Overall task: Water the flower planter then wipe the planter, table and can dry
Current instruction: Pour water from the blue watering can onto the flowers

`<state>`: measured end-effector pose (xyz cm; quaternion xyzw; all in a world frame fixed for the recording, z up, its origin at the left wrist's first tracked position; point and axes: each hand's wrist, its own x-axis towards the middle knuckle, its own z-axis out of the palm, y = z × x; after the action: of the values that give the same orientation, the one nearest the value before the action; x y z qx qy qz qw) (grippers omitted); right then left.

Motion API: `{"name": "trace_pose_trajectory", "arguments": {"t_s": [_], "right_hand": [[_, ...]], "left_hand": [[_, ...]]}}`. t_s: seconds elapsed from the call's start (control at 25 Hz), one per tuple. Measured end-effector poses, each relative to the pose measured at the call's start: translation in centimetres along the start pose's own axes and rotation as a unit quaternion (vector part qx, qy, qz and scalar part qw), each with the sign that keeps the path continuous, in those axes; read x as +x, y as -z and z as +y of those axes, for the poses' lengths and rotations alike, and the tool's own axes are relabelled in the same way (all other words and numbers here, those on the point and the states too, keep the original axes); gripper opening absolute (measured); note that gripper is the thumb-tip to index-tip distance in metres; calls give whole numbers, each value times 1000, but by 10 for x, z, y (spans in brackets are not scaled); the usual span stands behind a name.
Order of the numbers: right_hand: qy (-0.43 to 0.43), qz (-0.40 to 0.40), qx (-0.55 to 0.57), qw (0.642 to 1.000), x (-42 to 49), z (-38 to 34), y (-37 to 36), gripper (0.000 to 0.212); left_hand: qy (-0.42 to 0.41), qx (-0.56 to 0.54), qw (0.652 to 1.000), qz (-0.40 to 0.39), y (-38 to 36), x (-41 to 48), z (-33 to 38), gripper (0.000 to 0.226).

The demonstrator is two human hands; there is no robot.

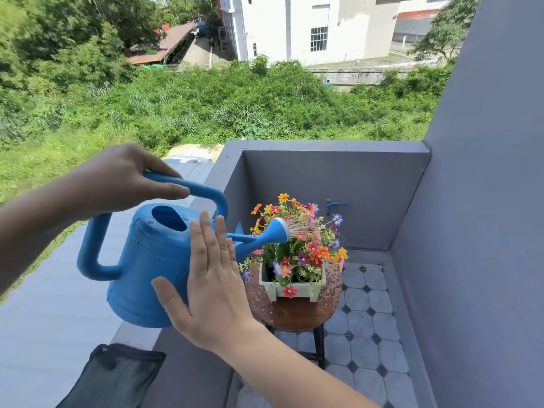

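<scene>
A blue watering can (147,260) is tilted toward the right, and its rose head (279,231) sprays water over the colourful flowers (297,248). The flowers stand in a pale green planter (294,290) on a small round wooden table (294,316), whose top is speckled with drops. My left hand (117,181) grips the can's top handle. My right hand (209,284) lies flat, fingers spread, against the can's side.
A dark cloth (117,375) lies on the grey parapet ledge (132,337) at the lower left. Grey walls enclose the balcony corner, with a blue tap (335,206) on the back wall. The floor is tiled (368,319). Greenery and buildings lie beyond.
</scene>
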<state>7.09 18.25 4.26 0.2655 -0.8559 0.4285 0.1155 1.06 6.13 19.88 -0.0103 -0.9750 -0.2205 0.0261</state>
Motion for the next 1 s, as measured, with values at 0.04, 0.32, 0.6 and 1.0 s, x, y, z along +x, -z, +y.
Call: {"name": "trace_pose_trajectory", "arguments": {"t_s": [0.04, 0.32, 0.6, 1.0], "right_hand": [[-3, 2, -7, 1000, 1, 6, 0, 80], [-38, 26, -33, 998, 7, 40, -15, 75], [-49, 34, -46, 997, 18, 53, -26, 76], [-126, -34, 54, 990, 95, 53, -75, 70]], "left_hand": [[-2, -21, 1000, 10, -6, -1, -3, 11], [-17, -147, 986, 81, -47, -8, -28, 29], [13, -256, 953, 162, -82, -13, -49, 14], [108, -271, 903, 314, -99, 6, -101, 15]]}}
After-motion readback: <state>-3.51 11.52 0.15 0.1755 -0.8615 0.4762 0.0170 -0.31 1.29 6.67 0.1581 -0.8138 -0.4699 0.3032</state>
